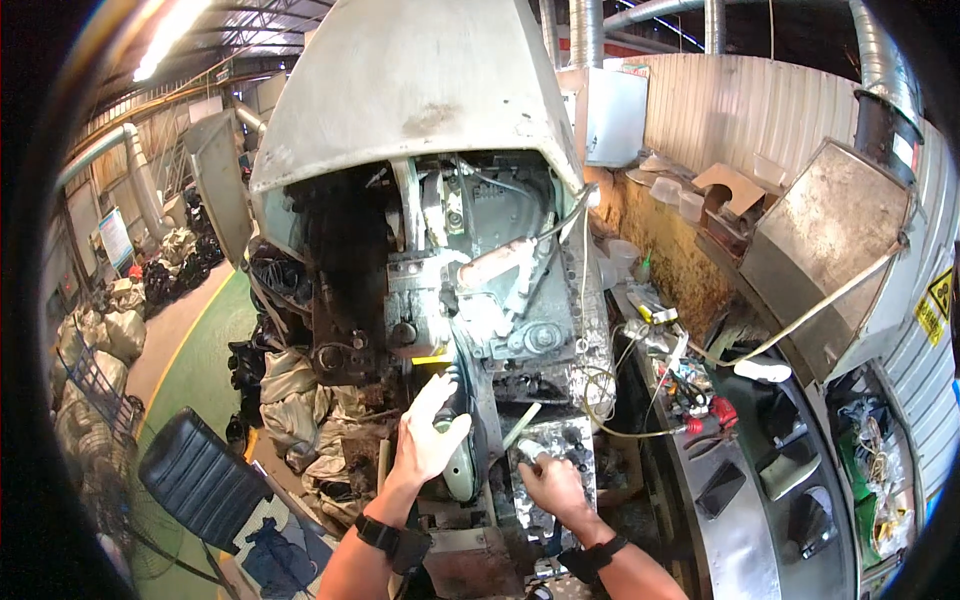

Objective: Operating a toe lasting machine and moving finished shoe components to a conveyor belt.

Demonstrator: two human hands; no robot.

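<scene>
My left hand (pixel 428 430) lies with its fingers stretched out along a long dark boot-like piece (pixel 462 472) with a grey-green rounded end. This piece sits lengthwise in the middle of the machine (pixel 500 330), and my palm hides part of its left side. To its right, my right hand (pixel 556 488) is closed, with something white (pixel 529 450) at its fingertips; whether that is held or wrapped round a finger cannot be made out. A pale stick (pixel 521 425) slants just beyond it, above a stained metal block (pixel 578 445). Both wrists wear dark bands.
A large pale hood (pixel 410 80) overhangs the machine. On the right, a metal bench (pixel 735 530) carries boots (pixel 790 472), a red-handled tool (pixel 722 410) and a looping yellowish hose (pixel 640 434). At left stand a black chair (pixel 205 480) and pale sacks (pixel 295 400).
</scene>
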